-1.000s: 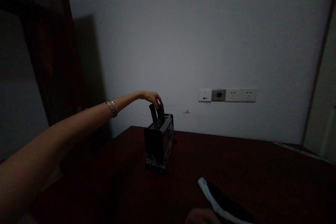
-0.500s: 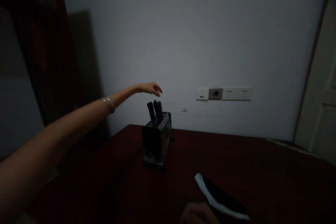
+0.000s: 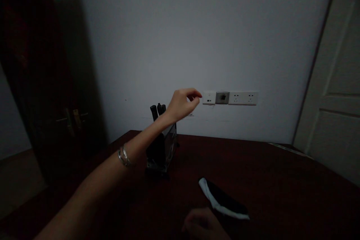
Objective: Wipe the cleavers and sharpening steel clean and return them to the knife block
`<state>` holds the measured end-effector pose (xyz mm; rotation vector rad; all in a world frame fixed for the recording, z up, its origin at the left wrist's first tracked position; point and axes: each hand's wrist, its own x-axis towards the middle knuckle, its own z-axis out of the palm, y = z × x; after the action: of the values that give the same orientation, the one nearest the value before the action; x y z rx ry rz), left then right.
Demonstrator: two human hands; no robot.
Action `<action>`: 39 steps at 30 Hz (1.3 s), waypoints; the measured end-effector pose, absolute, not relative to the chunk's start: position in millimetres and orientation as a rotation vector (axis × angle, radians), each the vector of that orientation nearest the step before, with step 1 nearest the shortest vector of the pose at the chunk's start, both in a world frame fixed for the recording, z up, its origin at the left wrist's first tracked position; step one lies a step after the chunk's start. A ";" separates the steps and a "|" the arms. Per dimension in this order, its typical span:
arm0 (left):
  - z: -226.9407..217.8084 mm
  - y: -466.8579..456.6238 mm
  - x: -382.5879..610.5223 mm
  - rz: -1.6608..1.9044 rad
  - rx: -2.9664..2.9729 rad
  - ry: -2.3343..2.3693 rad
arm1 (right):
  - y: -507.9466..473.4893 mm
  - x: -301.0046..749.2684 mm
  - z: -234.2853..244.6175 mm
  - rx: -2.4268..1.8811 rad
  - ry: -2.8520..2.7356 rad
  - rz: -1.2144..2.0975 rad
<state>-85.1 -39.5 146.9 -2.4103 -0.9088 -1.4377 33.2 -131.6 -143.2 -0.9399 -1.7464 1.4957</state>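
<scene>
My left hand point(image 3: 184, 102) hangs in the air in front of the knife block, its fingers bent and a gap between thumb and forefinger. I see nothing held in it, and two silvery bangles ring the forearm. Behind that arm stands the dark knife block point(image 3: 170, 144) with several black knife handles point(image 3: 153, 112) sticking up; the forearm hides part of it. Low in the view, my right hand point(image 3: 204, 223) is dim, with its fingers curled in and nothing visible in them. Just beyond it lies a black, folded cloth-like piece point(image 3: 225, 199) with a white edge.
The dark red table point(image 3: 267, 180) reaches back to a pale wall. Sockets and switches point(image 3: 230, 98) sit on that wall. A dark door with a handle point(image 3: 69, 120) stands at the left, and a pale door point(image 3: 334, 101) at the right.
My left hand has moved right and nearer, from above the knife handles to in front of them. The view has shifted a little to the right. The right hand stays low by the black-and-white piece.
</scene>
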 end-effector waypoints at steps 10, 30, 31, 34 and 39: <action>-19.6 -52.7 -40.2 -1.625 -2.755 -1.140 | -98.7 94.1 -77.1 -1.014 -1.881 1.116; -122.8 36.7 -55.0 -2.233 -2.705 -2.183 | -84.6 147.1 -95.3 -1.119 -2.083 0.822; -125.5 36.8 -55.2 -2.246 -2.689 -2.223 | -83.4 149.2 -92.6 -1.153 -2.028 0.852; -130.7 36.3 -55.8 -2.284 -2.650 -2.303 | -80.5 159.5 -85.6 -1.228 -1.853 0.967; -133.7 34.2 -55.9 -2.335 -2.620 -2.303 | -81.5 194.5 -75.5 -1.279 -1.616 0.984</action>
<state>-55.9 34.2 -133.7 -2.6201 -2.3027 -2.3350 194.5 -81.5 -75.5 -1.2789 -1.6158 0.9844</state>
